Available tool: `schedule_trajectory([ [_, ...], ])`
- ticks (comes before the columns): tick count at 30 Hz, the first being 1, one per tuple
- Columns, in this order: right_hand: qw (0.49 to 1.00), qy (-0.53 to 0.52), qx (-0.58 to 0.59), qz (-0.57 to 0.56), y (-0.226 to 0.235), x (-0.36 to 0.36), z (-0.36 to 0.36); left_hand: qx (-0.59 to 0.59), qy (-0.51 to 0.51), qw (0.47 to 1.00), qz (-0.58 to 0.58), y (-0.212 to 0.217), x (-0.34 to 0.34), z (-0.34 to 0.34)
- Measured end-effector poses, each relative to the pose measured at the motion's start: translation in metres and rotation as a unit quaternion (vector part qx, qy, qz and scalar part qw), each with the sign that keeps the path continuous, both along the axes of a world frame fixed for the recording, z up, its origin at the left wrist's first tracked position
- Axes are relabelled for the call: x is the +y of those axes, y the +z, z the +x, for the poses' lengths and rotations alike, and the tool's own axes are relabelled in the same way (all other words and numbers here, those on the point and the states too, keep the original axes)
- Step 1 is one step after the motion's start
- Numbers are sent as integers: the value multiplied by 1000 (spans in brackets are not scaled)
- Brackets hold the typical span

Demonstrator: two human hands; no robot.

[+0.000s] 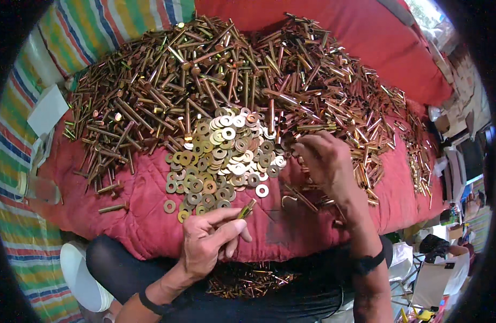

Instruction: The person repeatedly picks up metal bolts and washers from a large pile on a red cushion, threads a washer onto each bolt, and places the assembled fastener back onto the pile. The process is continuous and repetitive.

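My left hand (pixel 209 240) is closed, pinching a short brassy metal piece with a narrower tip (pixel 247 209) between thumb and fingers, just in front of the washers. Flat round washers (pixel 226 156) in gold and silver tones lie heaped in the middle of the red quilted cloth. To their right, my right hand (pixel 327 161) hangs with bent fingers at the near edge of the thin metal sleeves (pixel 366 134). Its fingertips are blurred and partly hidden, so I cannot see whether they hold anything. A loose washer (pixel 262 190) lies between my hands.
A large mound of brassy bolts (pixel 167 75) spreads behind the washers. More metal pieces (pixel 253 281) lie below the cloth's front edge, between my legs. A striped sheet (pixel 22 156) stands at the left, with a white card (pixel 48 110) beside it. Household clutter fills the right side.
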State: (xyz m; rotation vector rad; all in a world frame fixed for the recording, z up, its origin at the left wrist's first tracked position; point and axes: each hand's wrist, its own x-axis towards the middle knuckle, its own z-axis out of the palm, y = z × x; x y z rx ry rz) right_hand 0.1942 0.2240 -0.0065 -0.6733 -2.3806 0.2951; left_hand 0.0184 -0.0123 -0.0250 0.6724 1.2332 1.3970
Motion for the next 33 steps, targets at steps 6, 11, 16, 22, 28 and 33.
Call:
schedule_trajectory([
  [6, 897, -51, 7, -439, 32, -35, 3, -32, 1, 999, 2, 4, 1, -5],
  [11, 836, 42, 148, -526, 30, -64, -2, -58, -1, 998, -8, 7, 3, -7],
  [16, 871, 52, 79, -483, 36, -69, 5, -98, -17, 995, -13, 8, 6, -10],
  [22, 857, 108, 93, -494, 26, -79, 3, -150, -38, 988, -22, 6, 7, -15],
  [28, 921, 181, 16, -344, 27, -77, 6, -164, -44, 985, -24, 4, 6, -15],
  [33, 946, 203, 21, -252, 28, -82, 2, -214, -68, 972, -72, 5, 3, -22],
])
